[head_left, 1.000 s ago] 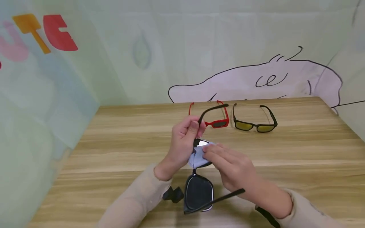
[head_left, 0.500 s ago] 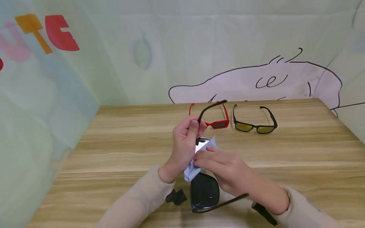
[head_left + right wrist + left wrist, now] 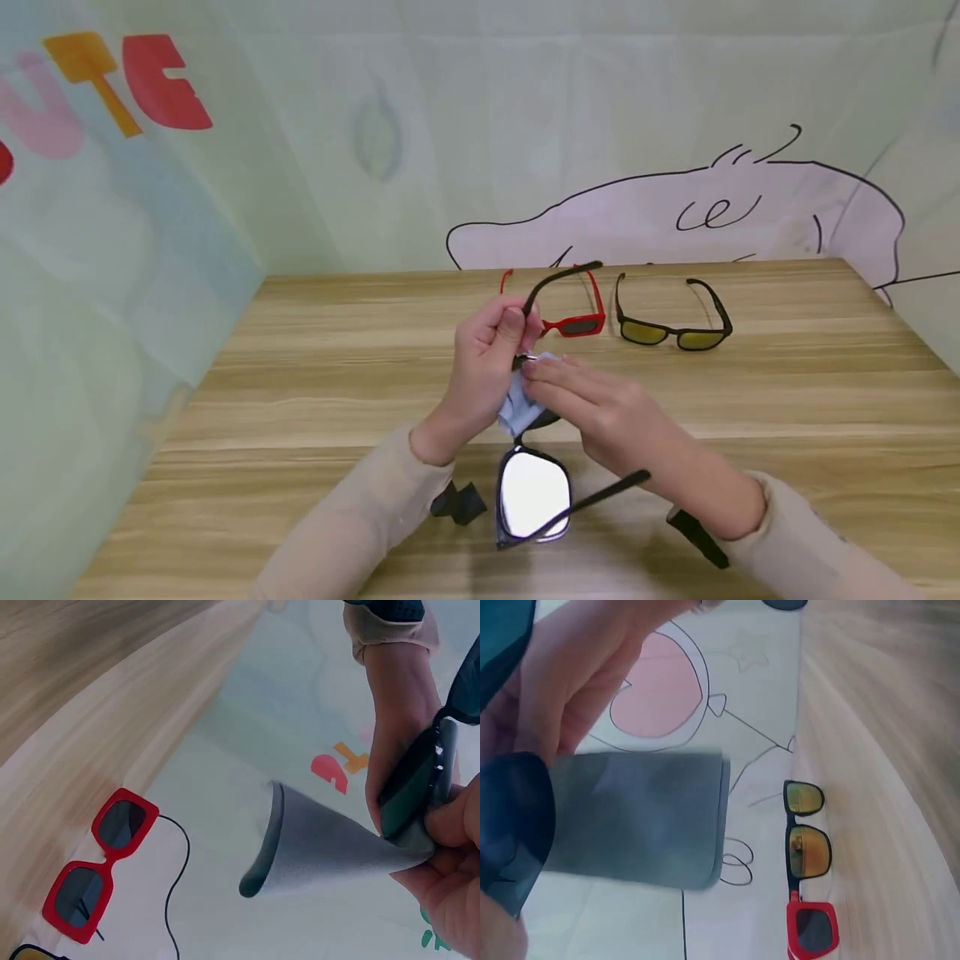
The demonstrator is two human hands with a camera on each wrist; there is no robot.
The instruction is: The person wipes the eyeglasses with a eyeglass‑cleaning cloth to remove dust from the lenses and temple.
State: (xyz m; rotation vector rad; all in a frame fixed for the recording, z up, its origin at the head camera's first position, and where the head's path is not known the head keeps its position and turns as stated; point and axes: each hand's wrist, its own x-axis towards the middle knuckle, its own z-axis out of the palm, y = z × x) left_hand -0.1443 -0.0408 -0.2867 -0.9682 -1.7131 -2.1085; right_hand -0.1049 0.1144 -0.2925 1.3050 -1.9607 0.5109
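In the head view, my left hand (image 3: 480, 375) pinches one temple of a pair of black-framed sunglasses (image 3: 536, 496) between thumb and fingers. The glasses are held above the table with their temples unfolded, the lower lens reflecting bright white. My right hand (image 3: 618, 417) presses a light blue cleaning cloth (image 3: 517, 410) against the upper lens, which is mostly covered. The right wrist view shows the right thumb and fingers (image 3: 454, 885) pinching the cloth (image 3: 330, 844) round that lens, its loose end sticking out. A flat flap of the cloth (image 3: 637, 817) also appears in the left wrist view.
Red-framed sunglasses (image 3: 580, 326) stand unfolded at the back of the wooden table (image 3: 315, 358), partly behind my left hand. Beside them on the right lie black-framed sunglasses with yellow lenses (image 3: 701, 340). A printed cloth backdrop (image 3: 315, 167) rises behind the table.
My right hand has slid the cloth down the upper lens and back up. The held sunglasses have tilted, and the lower lens has turned from dark to bright white. My left hand keeps its grip.
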